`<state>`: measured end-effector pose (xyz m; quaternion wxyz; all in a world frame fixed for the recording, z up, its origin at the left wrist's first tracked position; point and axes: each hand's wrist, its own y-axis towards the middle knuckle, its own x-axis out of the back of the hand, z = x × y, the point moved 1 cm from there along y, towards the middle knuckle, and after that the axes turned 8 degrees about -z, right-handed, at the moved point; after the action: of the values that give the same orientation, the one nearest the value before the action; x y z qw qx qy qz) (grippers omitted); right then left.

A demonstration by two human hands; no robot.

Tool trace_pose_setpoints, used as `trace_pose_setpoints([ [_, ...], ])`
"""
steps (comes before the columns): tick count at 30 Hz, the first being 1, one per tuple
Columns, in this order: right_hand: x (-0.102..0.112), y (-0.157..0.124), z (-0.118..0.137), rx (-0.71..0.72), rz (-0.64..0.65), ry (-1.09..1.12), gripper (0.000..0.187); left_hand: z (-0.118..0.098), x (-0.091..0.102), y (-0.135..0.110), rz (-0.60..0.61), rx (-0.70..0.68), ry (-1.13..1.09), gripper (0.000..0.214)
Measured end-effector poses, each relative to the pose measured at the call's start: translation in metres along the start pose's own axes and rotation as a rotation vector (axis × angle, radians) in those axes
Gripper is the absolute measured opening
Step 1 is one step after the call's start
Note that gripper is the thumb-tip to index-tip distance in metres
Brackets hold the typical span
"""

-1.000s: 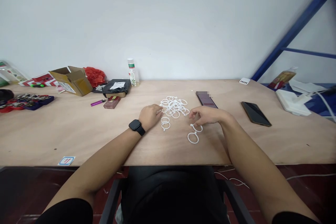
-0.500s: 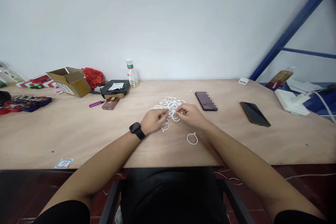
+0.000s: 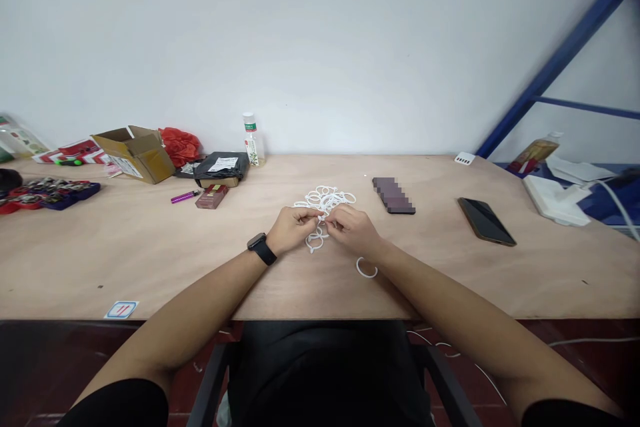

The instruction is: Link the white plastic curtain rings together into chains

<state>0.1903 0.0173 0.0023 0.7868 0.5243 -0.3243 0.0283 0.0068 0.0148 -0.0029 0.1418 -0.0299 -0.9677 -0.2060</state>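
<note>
A loose pile of white plastic rings [image 3: 327, 196], each with a small knob, lies on the wooden table just beyond my hands. My left hand [image 3: 294, 227], with a black watch on its wrist, pinches a white ring near the pile's front edge. Close against it, my right hand [image 3: 353, 228] has its fingertips pressed together at the same ring. Most of that ring is hidden by the fingers. Another white ring [image 3: 315, 241] lies just below the fingertips. Under my right wrist, a separate ring [image 3: 367, 268] is partly covered.
Right of the pile lie a pixelated dark phone [image 3: 394, 195] and a black phone [image 3: 486, 221]. To the left are a dark red small box [image 3: 212, 197], a purple lighter [image 3: 185, 197], a black package [image 3: 221, 168], a bottle [image 3: 253, 140] and an open cardboard box [image 3: 134, 154].
My right hand has moved left and slightly down, so its fingertips now meet the left hand's. Its wrist now covers part of the separate ring.
</note>
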Motion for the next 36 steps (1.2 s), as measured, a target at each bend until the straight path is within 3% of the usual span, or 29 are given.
trace_pose_setpoints([
  [7, -0.005, -0.003, 0.001, 0.026, 0.032, -0.076, 0.016, 0.004, -0.002, -0.001, -0.005, 0.015, -0.028, 0.026],
  [16, -0.011, -0.002, 0.004, 0.042, 0.026, 0.084, 0.013, 0.003, -0.001, 0.000, -0.040, -0.075, 0.075, 0.019],
  [22, -0.003, 0.000, -0.013, -0.078, 0.004, -0.019, 0.013, -0.001, 0.004, 0.003, -0.055, -0.276, 0.251, 0.039],
  [25, 0.007, 0.005, -0.026, -0.217, 0.024, -0.135, 0.009, -0.001, 0.010, 0.005, 0.002, -0.339, 0.342, 0.035],
  [28, 0.023, 0.010, -0.036, -0.304, 0.197, -0.071, 0.013, 0.001, 0.013, 0.005, 0.164, -0.386, 0.446, 0.023],
  [30, 0.036, 0.011, -0.038, -0.319, 0.468, 0.063, 0.013, 0.001, 0.013, 0.004, 0.266, -0.422, 0.487, 0.020],
  [33, 0.054, 0.007, -0.037, -0.409, 0.838, 0.208, 0.033, 0.001, 0.010, 0.003, 0.355, -0.442, 0.525, 0.020],
  [36, 0.061, 0.002, -0.033, -0.475, 0.995, 0.222, 0.031, 0.002, 0.008, 0.003, 0.398, -0.432, 0.575, 0.021],
])
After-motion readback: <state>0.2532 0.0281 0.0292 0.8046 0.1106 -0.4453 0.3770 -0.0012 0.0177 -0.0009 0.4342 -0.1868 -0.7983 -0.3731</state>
